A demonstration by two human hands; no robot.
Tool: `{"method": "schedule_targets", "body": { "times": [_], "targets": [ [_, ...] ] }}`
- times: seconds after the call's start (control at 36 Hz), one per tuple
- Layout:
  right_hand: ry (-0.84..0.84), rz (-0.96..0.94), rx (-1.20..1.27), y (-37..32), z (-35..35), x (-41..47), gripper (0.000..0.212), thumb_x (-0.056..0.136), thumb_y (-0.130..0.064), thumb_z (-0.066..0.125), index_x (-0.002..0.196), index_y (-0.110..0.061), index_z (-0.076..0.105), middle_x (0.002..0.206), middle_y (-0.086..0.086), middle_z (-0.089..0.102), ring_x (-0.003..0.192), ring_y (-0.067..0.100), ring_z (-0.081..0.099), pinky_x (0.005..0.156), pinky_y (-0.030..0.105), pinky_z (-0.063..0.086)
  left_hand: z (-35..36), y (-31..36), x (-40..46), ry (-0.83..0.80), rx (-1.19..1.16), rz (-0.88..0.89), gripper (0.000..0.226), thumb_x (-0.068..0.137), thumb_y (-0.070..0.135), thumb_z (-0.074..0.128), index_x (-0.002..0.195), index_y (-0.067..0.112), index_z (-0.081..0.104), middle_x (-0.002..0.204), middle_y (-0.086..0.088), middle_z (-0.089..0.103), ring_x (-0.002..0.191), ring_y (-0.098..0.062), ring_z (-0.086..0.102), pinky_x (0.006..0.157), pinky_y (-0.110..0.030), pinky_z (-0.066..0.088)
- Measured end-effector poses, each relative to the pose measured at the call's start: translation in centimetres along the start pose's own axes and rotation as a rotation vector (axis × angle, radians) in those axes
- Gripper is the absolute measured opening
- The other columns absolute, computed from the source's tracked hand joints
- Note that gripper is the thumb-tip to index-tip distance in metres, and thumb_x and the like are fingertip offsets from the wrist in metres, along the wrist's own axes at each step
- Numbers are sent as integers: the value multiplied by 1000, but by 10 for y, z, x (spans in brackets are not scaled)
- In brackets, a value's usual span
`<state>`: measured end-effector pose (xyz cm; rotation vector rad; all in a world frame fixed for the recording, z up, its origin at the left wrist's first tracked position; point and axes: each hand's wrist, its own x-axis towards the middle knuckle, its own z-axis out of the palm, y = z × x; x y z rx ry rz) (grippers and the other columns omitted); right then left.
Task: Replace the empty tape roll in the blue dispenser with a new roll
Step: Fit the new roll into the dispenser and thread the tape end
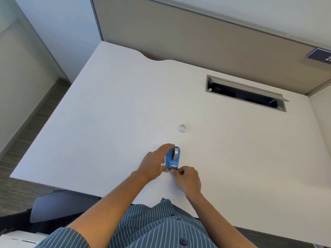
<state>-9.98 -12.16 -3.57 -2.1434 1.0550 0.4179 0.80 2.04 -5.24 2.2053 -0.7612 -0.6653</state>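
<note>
Striped shirt nearest; right hand pinches tape end at cutter, left hand clasps blue dispenser on worktop. New roll seated; empty core well beyond. Task looks nearly done.

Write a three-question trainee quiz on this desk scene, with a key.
1. True or false: the blue dispenser has a tape roll seated in it.
2. Which hand lies along the dispenser's side? A) left B) right
3. What lies alone on the desk, farther from the person than the dispenser?

Key
1. True.
2. A; the right hand pinches at the cutter end.
3. A small white ring, apparently the empty core.
</note>
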Motion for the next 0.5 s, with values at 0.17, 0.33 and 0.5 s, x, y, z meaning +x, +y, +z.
{"method": "schedule_targets", "body": {
  "times": [0.17,0.33,0.5],
  "targets": [
    [-17,-81,-86,1,-6,5,42,92,-53,73,65,-25,58,62,-7,61,56,16,56,54,28,43,2,-1,0,8,-7,0,97,83,19,89,160,36,33,161,16,45,85,-7,58,96,-28,46],
    [-59,-132,-132,2,-14,8,30,94,-46,72,80,-20,71,75,-6,71,72,20,69,58,29,48,5,-3,-2,15,15,4,104,84,22,89,161,45,23,158,17,47,87,-7,60,95,-29,50],
    [-32,-183,-138,14,-26,12,14,94,-34,73,86,-23,70,84,-9,72,79,17,68,65,30,50,7,-5,-12,39,-105,-11,127,82,20,90,163,55,-2,157,24,41,101,-8,60,97,-25,50]
  ]
}}
